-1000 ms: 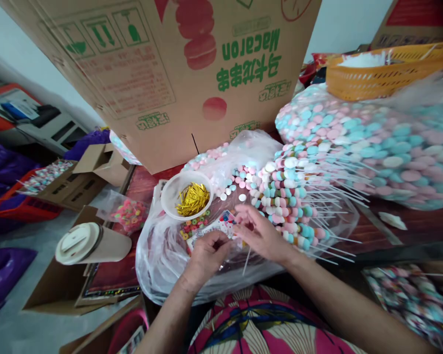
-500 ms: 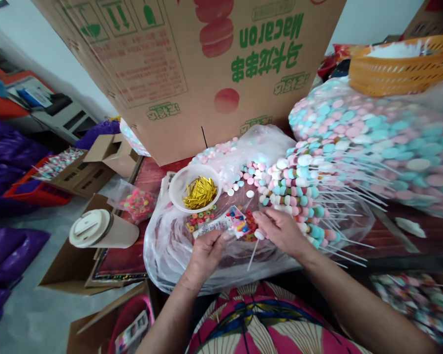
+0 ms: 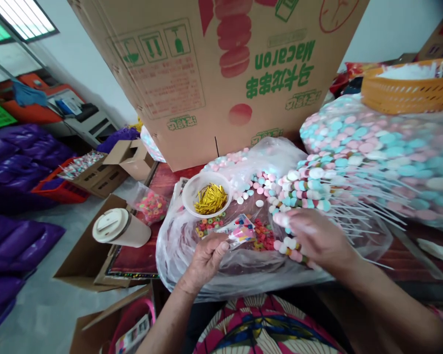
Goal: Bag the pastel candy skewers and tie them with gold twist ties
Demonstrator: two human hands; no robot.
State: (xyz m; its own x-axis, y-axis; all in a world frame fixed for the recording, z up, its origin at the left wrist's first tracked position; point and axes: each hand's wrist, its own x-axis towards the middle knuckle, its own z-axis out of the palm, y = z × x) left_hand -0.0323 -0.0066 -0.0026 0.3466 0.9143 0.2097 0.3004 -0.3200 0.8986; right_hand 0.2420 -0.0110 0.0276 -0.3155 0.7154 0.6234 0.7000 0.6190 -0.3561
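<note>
My left hand (image 3: 208, 255) pinches a small clear packet (image 3: 240, 232) with colourful printing. Smeared by motion, my right hand (image 3: 323, 241) is curled round a candy skewer, whose pale end pieces (image 3: 281, 220) stick out past the fingertips; its stick is hidden. Beside and behind that hand lies a pile of candy skewers (image 3: 306, 189) in pink, blue and white, their white sticks pointing right. Small coloured rings (image 3: 264, 235) lie on the clear plastic sheet (image 3: 184, 275) close to the packet. A white bowl (image 3: 188, 201) holds gold twist ties (image 3: 211, 199).
A large carton (image 3: 206, 98) stands at the back. On the right, a big bag of pastel candies (image 3: 391, 147) sits below an orange basket (image 3: 402, 93). Left of the sheet are a bag of pink rings (image 3: 151, 206) and a lidded cup (image 3: 133, 231). Boxes (image 3: 129, 157) and purple sacks (image 3: 15, 162) stand on the floor.
My right hand has moved right, away from the packet, with the candy skewer. My left hand still pinches the packet. The view has shifted, so things appear farther right and lower.
</note>
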